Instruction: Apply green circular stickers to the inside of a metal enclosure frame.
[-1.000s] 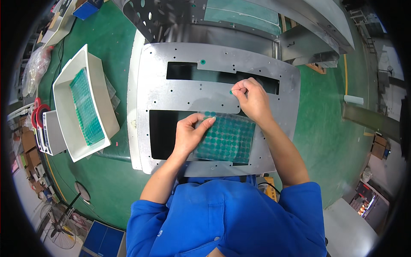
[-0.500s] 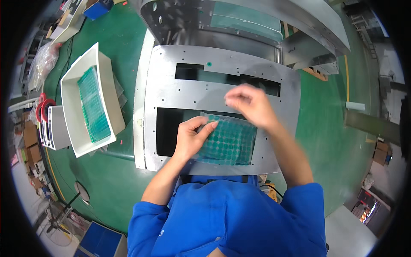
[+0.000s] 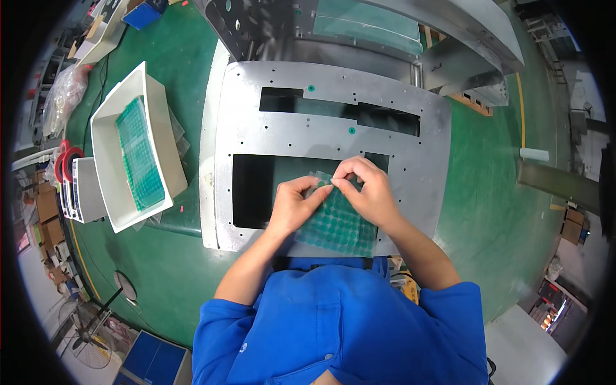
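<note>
My left hand pinches the top edge of a clear sheet of round green stickers between thumb and fingers. My right hand is closed too, thumb and forefinger pinched at the same top edge, close to the left fingertips. Whether a single sticker is between the right fingertips is too small to make out. The sheet hangs tilted over the near part of a flat metal panel with rectangular cut-outs and small holes. One green round sticker sits near the upper cut-out, and another green sticker below it.
To the left a cream plastic bin holds more green sticker sheets. Behind the panel rises a metal housing with a greenish window. Red-handled tools stand by the bin. A fan and a blue box are at lower left.
My right hand has come down and left from above the panel to the sheet's top edge. The sheet has tilted, and the lower green sticker, hidden before, now shows.
</note>
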A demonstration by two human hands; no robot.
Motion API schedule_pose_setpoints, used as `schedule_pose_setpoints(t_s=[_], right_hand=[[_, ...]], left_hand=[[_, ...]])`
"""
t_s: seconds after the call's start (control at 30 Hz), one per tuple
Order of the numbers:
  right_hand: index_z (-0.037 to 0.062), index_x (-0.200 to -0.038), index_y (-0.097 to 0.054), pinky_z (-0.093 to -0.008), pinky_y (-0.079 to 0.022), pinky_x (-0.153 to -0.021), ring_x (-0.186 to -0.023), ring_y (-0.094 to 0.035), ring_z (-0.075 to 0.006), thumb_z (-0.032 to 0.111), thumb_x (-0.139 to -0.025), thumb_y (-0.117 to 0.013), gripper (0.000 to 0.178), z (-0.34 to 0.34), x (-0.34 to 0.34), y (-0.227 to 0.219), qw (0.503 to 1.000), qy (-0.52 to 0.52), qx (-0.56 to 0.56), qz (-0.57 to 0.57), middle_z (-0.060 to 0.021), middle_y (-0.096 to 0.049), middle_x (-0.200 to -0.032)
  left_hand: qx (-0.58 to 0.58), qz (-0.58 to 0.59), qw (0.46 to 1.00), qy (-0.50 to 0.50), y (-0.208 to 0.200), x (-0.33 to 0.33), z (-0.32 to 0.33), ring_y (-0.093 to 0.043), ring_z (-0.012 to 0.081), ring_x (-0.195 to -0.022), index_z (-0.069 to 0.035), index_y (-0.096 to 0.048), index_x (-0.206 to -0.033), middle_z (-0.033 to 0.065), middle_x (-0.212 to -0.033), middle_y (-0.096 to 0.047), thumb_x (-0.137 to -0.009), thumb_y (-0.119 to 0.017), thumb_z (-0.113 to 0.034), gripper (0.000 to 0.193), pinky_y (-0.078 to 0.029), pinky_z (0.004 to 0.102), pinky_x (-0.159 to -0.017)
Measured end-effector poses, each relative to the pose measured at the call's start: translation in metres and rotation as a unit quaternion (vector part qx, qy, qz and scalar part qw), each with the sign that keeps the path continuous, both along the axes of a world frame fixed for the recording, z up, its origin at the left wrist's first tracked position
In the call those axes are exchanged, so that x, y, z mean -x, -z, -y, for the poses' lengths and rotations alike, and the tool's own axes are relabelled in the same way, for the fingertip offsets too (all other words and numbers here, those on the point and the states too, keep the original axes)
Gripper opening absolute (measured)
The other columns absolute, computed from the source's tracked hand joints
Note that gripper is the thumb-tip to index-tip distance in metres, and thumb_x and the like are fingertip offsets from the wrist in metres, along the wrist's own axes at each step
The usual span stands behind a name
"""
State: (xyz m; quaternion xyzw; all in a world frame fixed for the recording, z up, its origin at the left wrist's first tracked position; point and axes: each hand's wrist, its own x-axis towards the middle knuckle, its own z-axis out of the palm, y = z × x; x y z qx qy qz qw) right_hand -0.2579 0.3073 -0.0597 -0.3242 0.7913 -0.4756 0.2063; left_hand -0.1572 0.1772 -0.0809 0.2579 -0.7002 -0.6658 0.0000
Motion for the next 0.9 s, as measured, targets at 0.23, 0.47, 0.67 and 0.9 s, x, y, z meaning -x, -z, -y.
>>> schedule_pose_setpoints(t_s=[0.23, 0.47, 0.67, 0.9], right_hand=[[0.0058, -0.075, -0.053, -0.0342, -0.041, -0.067, -0.076, -0.051, -0.0248, 0.004, -0.072, -0.057, 0.005, 0.005, -0.002, 0.005, 0.991, 0.017, -0.002, -0.129, -0.0060, -0.055, -0.079], [0.0081, -0.074, -0.055, -0.0350, -0.041, -0.067, -0.077, -0.050, -0.0245, 0.007, -0.074, -0.056, 0.002, 0.010, 0.032, 0.020, 0.989, 0.048, -0.116, -0.078, -0.0047, -0.053, -0.077], [0.0061, -0.074, -0.056, -0.0308, -0.040, -0.066, -0.071, -0.049, -0.0193, 0.007, -0.075, -0.057, 0.002, 0.014, 0.036, 0.020, 0.987, 0.037, -0.133, -0.082, -0.0045, -0.051, -0.074], [0.0064, -0.074, -0.056, -0.0308, -0.040, -0.066, -0.071, -0.048, -0.0191, 0.008, -0.074, -0.058, 0.002, 0.018, 0.036, 0.018, 0.981, 0.043, -0.161, -0.098, -0.0038, -0.049, -0.072]], left_hand=[[-0.062, 0.052, 0.997, 0.000, 0.012, 0.004, 0.004, -0.040, 0.0029, -0.051, 0.001, -0.062, -0.074, -0.0010, -0.053, -0.051, -0.075, -0.066, -0.017, 0.019, -0.033, 0.0218, -0.045], [-0.087, 0.068, 0.993, -0.027, 0.016, 0.001, 0.004, -0.044, 0.0030, -0.051, 0.002, -0.063, -0.074, -0.0002, -0.055, -0.055, -0.075, -0.066, -0.018, 0.020, -0.036, 0.0205, -0.046], [-0.095, 0.062, 0.993, -0.020, 0.021, -0.001, 0.005, -0.045, 0.0028, -0.052, 0.002, -0.063, -0.074, 0.0001, -0.055, -0.055, -0.075, -0.066, -0.018, 0.020, -0.036, 0.0203, -0.046], [-0.106, 0.060, 0.992, -0.019, 0.016, 0.002, 0.005, -0.047, 0.0028, -0.053, 0.001, -0.063, -0.075, 0.0005, -0.057, -0.057, -0.076, -0.066, -0.018, 0.019, -0.037, 0.0199, -0.047]])
